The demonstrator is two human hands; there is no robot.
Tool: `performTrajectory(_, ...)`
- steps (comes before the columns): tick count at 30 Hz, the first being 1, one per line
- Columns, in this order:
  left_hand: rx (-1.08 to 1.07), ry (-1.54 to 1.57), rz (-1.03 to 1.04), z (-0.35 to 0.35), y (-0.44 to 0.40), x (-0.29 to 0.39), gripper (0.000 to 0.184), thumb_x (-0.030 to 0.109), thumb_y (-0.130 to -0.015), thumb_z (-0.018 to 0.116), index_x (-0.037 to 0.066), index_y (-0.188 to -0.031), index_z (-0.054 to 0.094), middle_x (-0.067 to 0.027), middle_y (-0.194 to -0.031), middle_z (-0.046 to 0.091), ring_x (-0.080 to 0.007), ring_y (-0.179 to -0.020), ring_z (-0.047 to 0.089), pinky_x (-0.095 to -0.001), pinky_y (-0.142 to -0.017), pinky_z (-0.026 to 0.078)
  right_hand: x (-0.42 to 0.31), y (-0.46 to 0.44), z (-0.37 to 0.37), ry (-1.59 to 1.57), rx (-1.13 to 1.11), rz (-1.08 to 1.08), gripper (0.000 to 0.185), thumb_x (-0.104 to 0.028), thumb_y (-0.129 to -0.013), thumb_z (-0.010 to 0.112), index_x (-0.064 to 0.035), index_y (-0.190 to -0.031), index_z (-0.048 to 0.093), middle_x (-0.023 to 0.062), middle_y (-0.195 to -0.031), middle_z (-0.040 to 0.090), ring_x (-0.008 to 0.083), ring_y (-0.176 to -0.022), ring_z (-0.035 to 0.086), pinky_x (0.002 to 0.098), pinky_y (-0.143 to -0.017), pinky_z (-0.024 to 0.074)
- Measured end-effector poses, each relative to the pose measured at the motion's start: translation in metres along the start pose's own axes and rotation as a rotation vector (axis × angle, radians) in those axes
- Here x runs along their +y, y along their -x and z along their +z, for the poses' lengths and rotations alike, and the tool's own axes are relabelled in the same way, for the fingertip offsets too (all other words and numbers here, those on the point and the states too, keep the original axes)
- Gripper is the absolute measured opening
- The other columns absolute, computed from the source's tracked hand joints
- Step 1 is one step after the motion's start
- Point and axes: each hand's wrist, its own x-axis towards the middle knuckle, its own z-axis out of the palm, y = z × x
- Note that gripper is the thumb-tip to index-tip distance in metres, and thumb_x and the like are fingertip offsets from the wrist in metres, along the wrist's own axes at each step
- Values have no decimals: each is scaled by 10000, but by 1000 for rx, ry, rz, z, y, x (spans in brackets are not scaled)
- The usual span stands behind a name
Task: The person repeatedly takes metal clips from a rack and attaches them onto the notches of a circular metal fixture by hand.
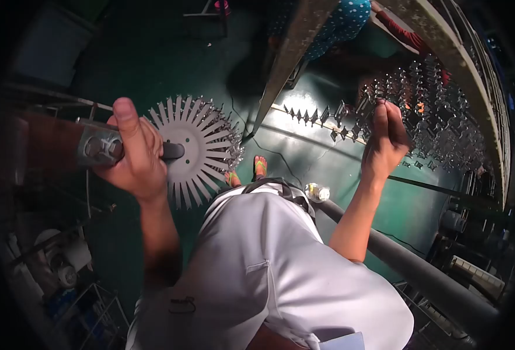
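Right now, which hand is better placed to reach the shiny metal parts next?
Probably right: the right hand is raised at the shiny metal parts, fingertips pinched together. The left hand is on the opposite side, closed at the bolted bracket.

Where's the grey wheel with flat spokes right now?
In the head view, the grey wheel is left of centre, just right of the left hand and beside the sandalled feet.

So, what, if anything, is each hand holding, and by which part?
The left hand grips a dark, rounded bar beside a bolted silver metal bracket. Whether the right hand holds anything in its pinched fingertips cannot be told.
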Motion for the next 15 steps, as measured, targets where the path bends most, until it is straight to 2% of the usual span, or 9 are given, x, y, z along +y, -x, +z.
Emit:
performTrajectory(1,6,-4,3,2,0,1,466,105,-1001,603,93,-576,411,17,-446,384,-48,-351,307,-233,-349,246,6,9,1,-84,-31,7,122,-6,-929,675,66,-1018,716,50,-1014,660,79,-849,575,202,-698,443)
performTrajectory(4,25,-21,-7,4,-1,3,498,129,-990,630,105,-550,400,20,-440,377,-51,-351,309,-235,-355,252,7,36,6,32,-199,90,132,-11,-914,689,88,-1000,707,50,-962,623,93,-806,528,214,-686,419)
performTrajectory(5,18,-17,-2,5,-1,4,503,133,-989,635,107,-546,397,22,-439,375,-51,-352,310,-236,-357,253,5,45,8,58,-252,169,132,-16,-906,699,84,-990,716,60,-965,633,105,-825,547,218,-706,431)
performTrajectory(11,-45,-86,89,5,-1,4,504,188,-1035,567,108,-576,375,17,-469,351,-63,-366,313,-230,-366,245,4,86,31,-61,-633,278,138,-10,-895,707,48,-1015,743,114,-993,670,139,-870,607,245,-752,476)
performTrajectory(13,-41,-91,98,7,-2,6,513,186,-1034,571,111,-566,374,17,-469,350,-63,-367,315,-230,-368,244,3,97,38,-104,-692,344,141,-3,-897,701,46,-1023,742,108,-976,672,131,-846,611,238,-715,480)
performTrajectory(15,-38,-102,111,8,-3,8,519,187,-1032,575,114,-558,375,16,-470,350,-64,-369,315,-231,-369,244,16,108,45,-102,-744,266,144,-5,-898,700,41,-1028,742,100,-958,672,121,-825,610,227,-677,472)
